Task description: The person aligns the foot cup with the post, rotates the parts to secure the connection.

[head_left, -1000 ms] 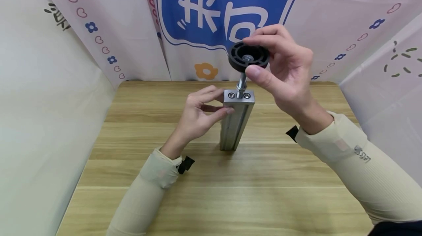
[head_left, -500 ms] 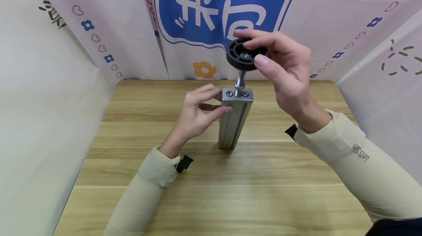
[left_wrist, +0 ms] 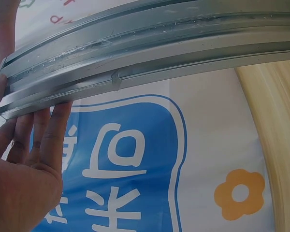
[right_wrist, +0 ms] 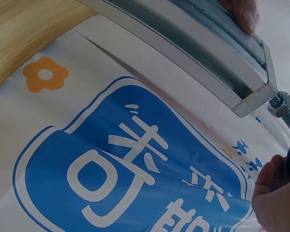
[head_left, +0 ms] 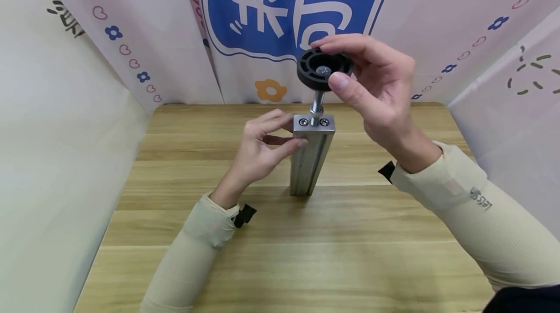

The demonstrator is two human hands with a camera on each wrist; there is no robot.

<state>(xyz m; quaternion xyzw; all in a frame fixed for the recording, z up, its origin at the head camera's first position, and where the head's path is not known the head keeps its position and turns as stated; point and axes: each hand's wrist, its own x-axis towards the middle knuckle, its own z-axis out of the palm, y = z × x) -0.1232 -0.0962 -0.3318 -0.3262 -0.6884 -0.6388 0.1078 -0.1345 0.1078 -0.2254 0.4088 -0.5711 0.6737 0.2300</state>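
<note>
In the head view, the metal profile (head_left: 305,162) stands upright at the centre; the left hand (head_left: 260,150) pinches its top, parted only by its thickness, probably so it cannot turn. Above, the right hand (head_left: 387,87), moderately parted, grips the black foot (head_left: 307,78) by its rim, seemingly for easy twisting. Left wrist view: fingers (left_wrist: 58,121) touch the profile at left. Right wrist view: at right, a nut (right_wrist: 280,105) sits just off the end plate (right_wrist: 255,101).

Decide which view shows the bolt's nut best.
The right wrist view: the nut is largest there, flat sides clear. The head view shows it small, below the black disc; the left wrist view misses it.
</note>
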